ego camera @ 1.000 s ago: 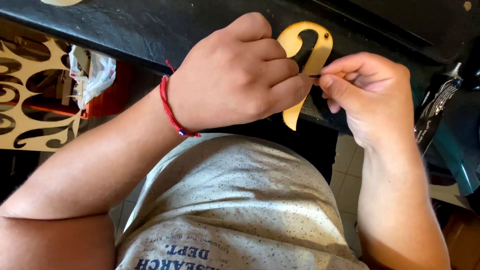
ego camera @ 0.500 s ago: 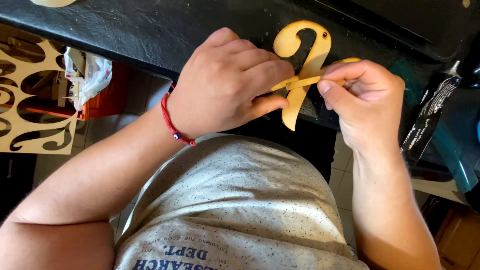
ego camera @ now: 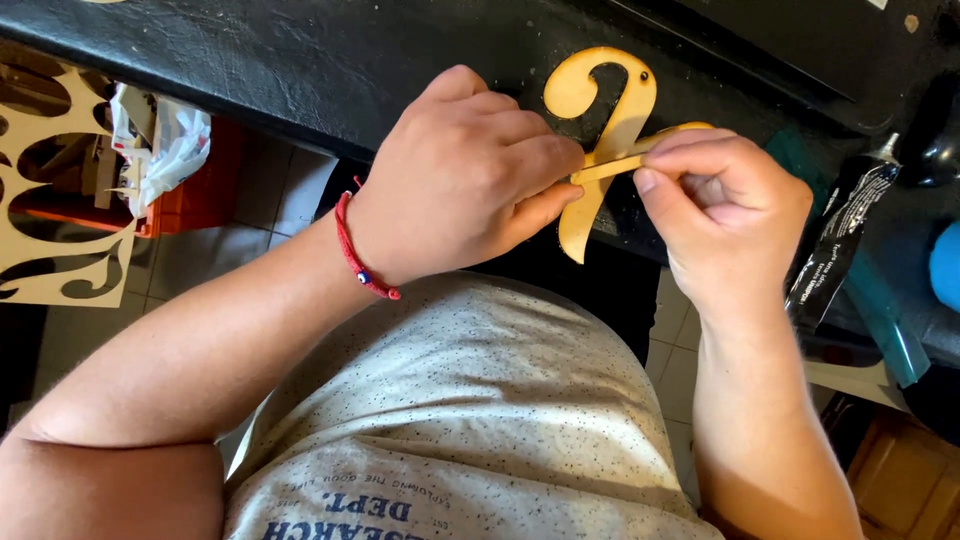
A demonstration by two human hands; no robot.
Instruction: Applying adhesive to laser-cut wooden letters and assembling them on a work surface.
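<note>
A flat, pale wooden cut-out shaped like a curled hook [ego camera: 603, 120] stands up between my hands over the edge of a black table [ego camera: 300, 70]. My left hand [ego camera: 465, 180], with a red cord bracelet on the wrist, is closed around the cut-out's middle from the left. My right hand [ego camera: 722, 200] pinches a thin pale wooden strip [ego camera: 640, 152] that lies across the cut-out, with its left end against my left fingers. The cut-out's lower tip [ego camera: 574, 235] hangs below the table edge.
A black tube with a nozzle [ego camera: 840, 240] lies on the table at the right, next to a blue round object [ego camera: 945, 265]. At the left stand a pale fretwork panel [ego camera: 50, 260] and an orange crate [ego camera: 200, 190] holding a white bag. Tiled floor lies below.
My left hand has slid left and down, which uncovers more of the cut-out. The thin strip, hidden a second ago, now shows between my two hands.
</note>
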